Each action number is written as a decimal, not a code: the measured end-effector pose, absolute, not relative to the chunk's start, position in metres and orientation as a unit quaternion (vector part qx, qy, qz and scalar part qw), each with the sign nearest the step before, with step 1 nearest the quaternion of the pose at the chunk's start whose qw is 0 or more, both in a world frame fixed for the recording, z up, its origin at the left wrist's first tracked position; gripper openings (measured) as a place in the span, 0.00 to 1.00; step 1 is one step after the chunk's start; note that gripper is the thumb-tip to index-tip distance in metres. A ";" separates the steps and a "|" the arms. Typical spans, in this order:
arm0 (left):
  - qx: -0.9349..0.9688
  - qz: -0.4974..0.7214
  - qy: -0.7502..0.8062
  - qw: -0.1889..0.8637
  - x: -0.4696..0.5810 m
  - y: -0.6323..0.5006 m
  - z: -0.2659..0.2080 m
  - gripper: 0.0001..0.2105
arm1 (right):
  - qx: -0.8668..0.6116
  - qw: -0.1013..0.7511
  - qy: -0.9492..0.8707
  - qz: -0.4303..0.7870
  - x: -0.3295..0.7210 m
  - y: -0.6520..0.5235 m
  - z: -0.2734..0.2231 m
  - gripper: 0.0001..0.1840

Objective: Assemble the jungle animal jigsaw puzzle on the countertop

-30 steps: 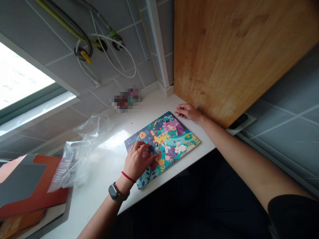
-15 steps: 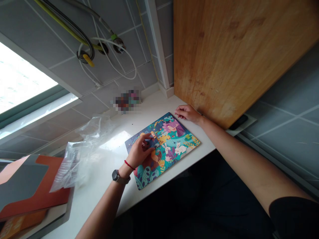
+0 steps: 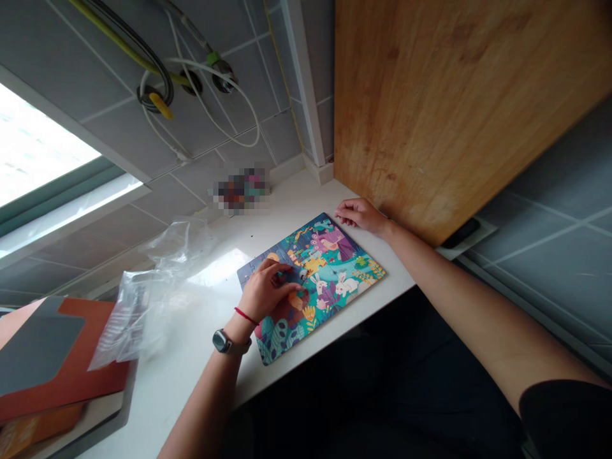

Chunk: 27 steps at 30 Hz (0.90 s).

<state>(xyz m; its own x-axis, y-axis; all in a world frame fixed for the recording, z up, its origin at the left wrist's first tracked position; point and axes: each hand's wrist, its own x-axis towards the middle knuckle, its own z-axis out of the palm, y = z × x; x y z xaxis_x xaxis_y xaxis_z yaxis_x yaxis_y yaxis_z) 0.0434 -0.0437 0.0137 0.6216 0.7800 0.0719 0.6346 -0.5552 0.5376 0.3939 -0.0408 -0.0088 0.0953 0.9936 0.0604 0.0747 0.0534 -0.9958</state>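
A colourful jigsaw puzzle [image 3: 329,268] lies flat on the white counter, its picture showing rabbits, plants and a purple figure. My left hand [image 3: 268,290], with a red cord and a watch at the wrist, rests over the puzzle's left part. Its thumb and fingers are apart, no piece shows between them, and the picture beneath the palm is hidden. Beside the puzzle's far right corner, my right hand [image 3: 358,214] lies on the counter with its fingers loosely curled in. Nothing shows in it.
Crumpled clear plastic bags [image 3: 143,299] lie left of the puzzle, by an orange and grey box [image 3: 43,357]. A blurred multicoloured item [image 3: 241,189] stands near the wall. A wooden panel [image 3: 430,115] rises behind my right hand. Cables [image 3: 157,95] hang on the tiled wall.
The view has shifted slightly. My left hand's fingers and thumb have moved a little to the right over the puzzle; my right hand has stayed in place.
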 end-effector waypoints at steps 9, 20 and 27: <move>0.869 0.149 0.407 0.239 0.034 -0.036 0.010 0.11 | -0.531 0.518 -0.508 0.438 0.394 -0.041 -0.010 0.22; 0.868 0.203 0.390 0.230 0.037 -0.044 0.012 0.15 | -0.529 0.518 -0.512 0.435 0.393 -0.042 -0.008 0.23; 0.888 0.189 0.346 0.237 0.029 -0.046 0.013 0.15 | -0.530 0.514 -0.513 0.438 0.394 -0.041 -0.010 0.23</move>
<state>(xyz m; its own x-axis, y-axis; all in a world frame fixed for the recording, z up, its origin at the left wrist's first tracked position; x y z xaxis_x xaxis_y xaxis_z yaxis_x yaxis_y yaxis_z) 0.0290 -0.0460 0.0127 0.6892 0.7041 0.1713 0.5250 -0.6481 0.5517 0.3936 -0.0408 -0.0095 0.0897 0.9940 0.0621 0.0931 0.0537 -0.9942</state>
